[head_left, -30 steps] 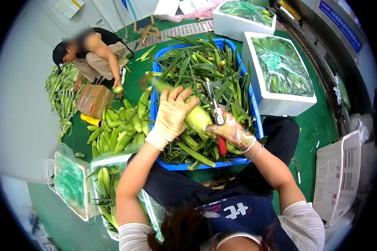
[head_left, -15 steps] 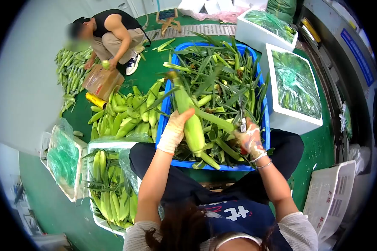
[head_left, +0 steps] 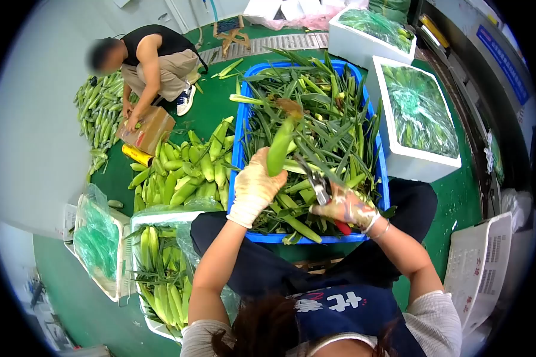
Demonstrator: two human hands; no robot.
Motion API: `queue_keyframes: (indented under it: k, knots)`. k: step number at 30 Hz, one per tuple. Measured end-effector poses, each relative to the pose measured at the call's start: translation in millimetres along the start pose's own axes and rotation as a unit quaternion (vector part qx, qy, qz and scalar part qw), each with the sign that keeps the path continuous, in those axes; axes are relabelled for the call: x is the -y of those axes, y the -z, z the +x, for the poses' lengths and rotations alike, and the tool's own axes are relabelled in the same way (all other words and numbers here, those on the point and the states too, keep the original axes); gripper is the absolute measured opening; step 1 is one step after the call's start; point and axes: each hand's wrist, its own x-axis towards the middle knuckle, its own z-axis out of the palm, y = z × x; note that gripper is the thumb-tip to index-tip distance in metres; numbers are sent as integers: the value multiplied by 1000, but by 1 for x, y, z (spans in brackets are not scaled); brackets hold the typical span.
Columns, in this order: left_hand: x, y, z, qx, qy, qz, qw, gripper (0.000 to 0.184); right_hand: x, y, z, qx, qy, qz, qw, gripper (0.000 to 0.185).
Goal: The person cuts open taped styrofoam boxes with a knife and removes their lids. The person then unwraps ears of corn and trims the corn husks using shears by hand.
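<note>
An ear of corn [head_left: 280, 146] in its green husk stands nearly upright in my gloved left hand [head_left: 255, 189], its brown silk end pointing away from me. My gloved right hand [head_left: 346, 206] is closed around pruning shears [head_left: 320, 189]; a bit of red handle shows below the palm. The shears' blades point up and left, a little to the right of the ear. Both hands are above a blue tub [head_left: 238, 140] heaped with cut leaves and husk pieces [head_left: 315, 107].
Left of the tub lies a pile of corn [head_left: 181, 169]. A foam box of corn [head_left: 167, 273] and a white crate [head_left: 119, 262] stand nearer. Filled foam boxes [head_left: 420, 160] line the right. A co-worker [head_left: 155, 59] crouches at a cardboard box [head_left: 146, 131].
The ear has turned upright, and a long side piece no longer stretches from it to my right hand. My right hand moved slightly left and down. The co-worker's hands lowered onto the cardboard box.
</note>
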Motion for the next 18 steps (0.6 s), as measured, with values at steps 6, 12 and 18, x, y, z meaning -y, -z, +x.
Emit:
queue_keyframes:
  k: [6, 12, 18]
  knots:
    - [-10, -21, -27, 70, -71, 73, 992, 64, -21, 39, 35, 141, 12, 75, 987, 104]
    - [21, -12, -19, 143, 47, -376, 915, 56, -17, 65, 10, 169, -151, 309, 924, 24]
    - [10, -7, -19, 184, 98, -563, 800, 42, 26, 24, 47, 33, 74, 93, 992, 66]
